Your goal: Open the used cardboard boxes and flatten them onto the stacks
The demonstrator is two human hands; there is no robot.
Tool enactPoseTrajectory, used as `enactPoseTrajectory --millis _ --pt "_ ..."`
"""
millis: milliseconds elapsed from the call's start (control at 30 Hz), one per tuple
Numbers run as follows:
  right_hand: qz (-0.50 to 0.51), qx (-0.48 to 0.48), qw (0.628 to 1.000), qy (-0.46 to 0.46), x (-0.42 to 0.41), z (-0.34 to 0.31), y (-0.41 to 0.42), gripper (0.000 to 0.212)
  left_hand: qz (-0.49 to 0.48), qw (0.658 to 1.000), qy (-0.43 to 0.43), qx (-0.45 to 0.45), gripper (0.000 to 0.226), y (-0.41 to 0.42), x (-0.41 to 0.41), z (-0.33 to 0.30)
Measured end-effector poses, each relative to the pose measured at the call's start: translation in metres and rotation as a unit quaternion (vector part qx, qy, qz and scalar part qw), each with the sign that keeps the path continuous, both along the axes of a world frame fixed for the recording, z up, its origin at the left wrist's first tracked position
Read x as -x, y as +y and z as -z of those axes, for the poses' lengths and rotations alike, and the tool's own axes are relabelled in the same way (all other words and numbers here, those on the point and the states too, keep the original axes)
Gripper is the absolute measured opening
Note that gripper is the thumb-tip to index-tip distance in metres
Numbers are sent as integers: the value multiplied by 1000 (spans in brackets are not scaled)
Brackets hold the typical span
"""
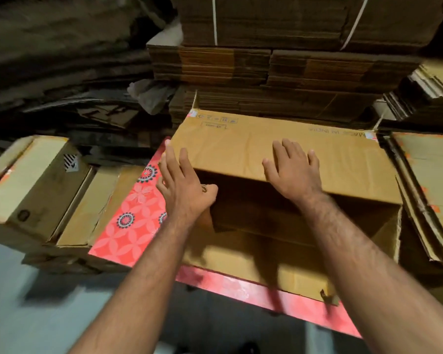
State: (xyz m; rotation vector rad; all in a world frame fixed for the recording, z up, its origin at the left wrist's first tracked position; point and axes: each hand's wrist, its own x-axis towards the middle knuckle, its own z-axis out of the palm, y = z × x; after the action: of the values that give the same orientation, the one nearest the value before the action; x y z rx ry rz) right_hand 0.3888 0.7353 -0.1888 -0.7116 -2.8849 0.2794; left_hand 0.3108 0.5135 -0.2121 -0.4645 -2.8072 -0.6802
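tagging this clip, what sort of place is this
Probably a cardboard recycling or packing storeroom: strapped bundles of flattened cartons piled behind, loose flattened sheets at right, an open box under both hands.

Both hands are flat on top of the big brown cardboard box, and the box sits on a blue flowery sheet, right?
Not quite. The head view shows the left hand and right hand flat on the big brown cardboard box, but the flowery sheet under it is red-pink, not blue.

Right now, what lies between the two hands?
In the head view, only the brown box's top panel spans between the left hand and right hand, with its dark open inside below.
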Motion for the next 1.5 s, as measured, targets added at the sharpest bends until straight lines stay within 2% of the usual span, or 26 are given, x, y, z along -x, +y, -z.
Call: enactPoseTrajectory --millis 67,133,200,267,300,367,467,567,633,700,800,867,967,1100,1167,1267,1333,1433,1500 --pt "0 -2 1000 4 6 1 -6 64 -15 998 -29 -59 104 -22 0 -3" --pt "2 -4 1000 2 13 2 -13 64 -46 987 -85 -126 89 -54 11 -6" --pt "2 -8 1000 0 22 4 -23 64 -87 974 -150 -144 53 -86 23 -7" --pt "2 -15 1000 3 33 7 -35 64 -87 976 -166 -113 24 -112 35 -4" --pt "2 -18 1000 6 40 9 -42 64 -78 977 -164 -115 19 -122 43 -1" --pt "1 -18 1000 10 58 12 -60 65 -64 968 -174 -172 21 -142 59 6" --pt "-6 -12 1000 0 87 24 -92 66 -106 927 -222 -285 31 -176 86 25" --pt "-28 -2 999 -35 117 54 -138 68 -170 890 -266 -329 35 -216 122 59" --pt "-47 3 995 -85 135 85 -171 71 -210 865 -303 -340 27 -242 147 86" --pt "-55 23 986 -153 149 123 -200 72 -251 830 -353 -351 5 -260 167 110" --pt "-34 77 964 -254 156 181 -230 68 -275 798 -412 -342 22 -281 187 153" --pt "-8 101 955 -278 159 202 -241 63 -273 787 -443 -332 22 -292 191 176" --pt "23 87 963 -253 170 203 -247 62 -255 777 -468 -335 9 -306 190 198" --pt "46 0 980 -195 188 169 -242 91 -241 760 -494 -347 10 -316 187 206" --pt "56 -10 986 -156 189 141 -245 86 -243 743 -517 -348 4 -318 188 201" --pt "28 -39 988 -144 167 111 -263 47 -264 695 -534 -403 13 -320 181 192" --pt "-11 -40 988 -150 139 113 -285 31 -276 644 -539 -467 32 -322 172 188" --pt "-62 -20 984 -165 95 148 -319 31 -288 587 -541 -529 52 -326 158 190" --pt "-69 24 968 -239 75 178 -336 52 -286 575 -542 -542 57 -327 150 195"
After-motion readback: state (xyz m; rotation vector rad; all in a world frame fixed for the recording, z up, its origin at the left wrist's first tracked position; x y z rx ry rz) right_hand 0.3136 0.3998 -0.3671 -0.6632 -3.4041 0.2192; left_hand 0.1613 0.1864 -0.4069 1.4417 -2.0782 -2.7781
